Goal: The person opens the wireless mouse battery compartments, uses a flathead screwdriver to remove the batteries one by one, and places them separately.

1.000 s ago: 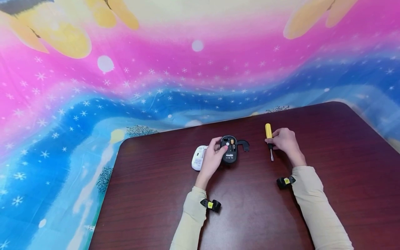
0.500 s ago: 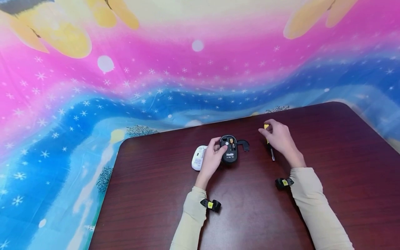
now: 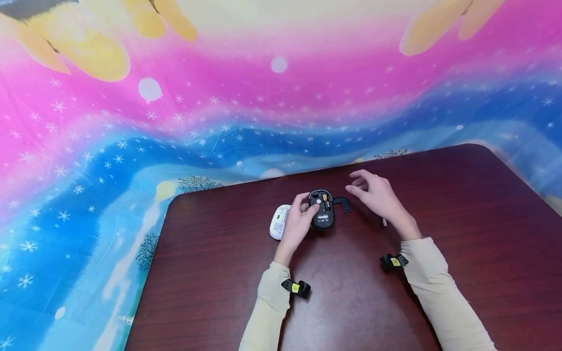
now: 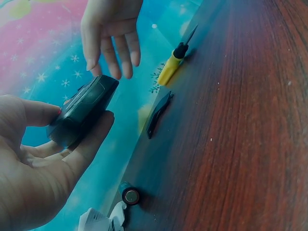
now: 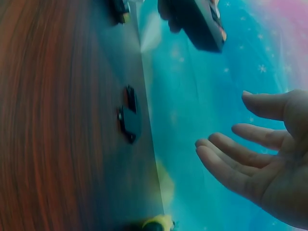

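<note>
My left hand (image 3: 298,222) grips a black computer mouse (image 3: 322,220), its underside up and its battery bay uncovered with a copper-and-black battery (image 3: 327,201) inside. My right hand (image 3: 375,195) is in the air right of the mouse, fingers spread and holding nothing, as the right wrist view also shows. Beneath that hand lies a screwdriver with a yellow handle (image 4: 169,71); only its metal tip (image 3: 384,222) shows in the head view. A curved black battery cover (image 3: 342,204) lies on the table between the mouse and the right hand.
A white mouse (image 3: 277,223) lies underside up left of my left hand. In the left wrist view a loose battery (image 4: 130,195) is beside it. The dark wooden table (image 3: 210,273) ends at the back against a printed cloth (image 3: 246,112).
My right hand has let go of the screwdriver, which stays on the table, and has moved left toward the black mouse. My left hand and its mouse have hardly moved.
</note>
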`<act>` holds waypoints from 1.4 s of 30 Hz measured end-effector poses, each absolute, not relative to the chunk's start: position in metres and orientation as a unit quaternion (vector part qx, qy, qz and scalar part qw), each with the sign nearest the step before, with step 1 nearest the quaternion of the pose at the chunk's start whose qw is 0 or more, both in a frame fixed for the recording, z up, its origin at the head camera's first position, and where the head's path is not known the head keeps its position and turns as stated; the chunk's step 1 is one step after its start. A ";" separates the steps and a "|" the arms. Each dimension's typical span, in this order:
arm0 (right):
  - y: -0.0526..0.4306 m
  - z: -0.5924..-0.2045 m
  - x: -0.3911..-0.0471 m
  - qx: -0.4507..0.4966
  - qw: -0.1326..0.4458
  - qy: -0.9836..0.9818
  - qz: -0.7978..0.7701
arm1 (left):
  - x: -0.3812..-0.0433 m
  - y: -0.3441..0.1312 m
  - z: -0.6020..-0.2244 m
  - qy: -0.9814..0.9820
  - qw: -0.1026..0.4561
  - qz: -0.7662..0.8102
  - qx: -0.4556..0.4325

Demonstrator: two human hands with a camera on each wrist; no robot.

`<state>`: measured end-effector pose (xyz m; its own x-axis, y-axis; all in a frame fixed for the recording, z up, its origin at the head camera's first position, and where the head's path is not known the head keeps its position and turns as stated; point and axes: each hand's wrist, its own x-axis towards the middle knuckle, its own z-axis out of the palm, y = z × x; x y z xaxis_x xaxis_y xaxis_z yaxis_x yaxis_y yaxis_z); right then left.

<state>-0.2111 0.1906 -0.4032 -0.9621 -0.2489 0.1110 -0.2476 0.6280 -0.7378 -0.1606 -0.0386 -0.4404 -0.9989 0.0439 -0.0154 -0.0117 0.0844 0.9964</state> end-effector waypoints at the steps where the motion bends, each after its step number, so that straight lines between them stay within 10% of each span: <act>1: 0.189 -0.403 -0.210 -0.142 0.005 0.900 -0.412 | -0.160 -0.039 -0.440 0.735 0.021 0.678 0.010; 42: 0.143 -0.420 -0.197 -0.203 0.072 0.796 -0.565 | -0.160 -0.039 -0.440 0.732 0.004 0.681 -0.027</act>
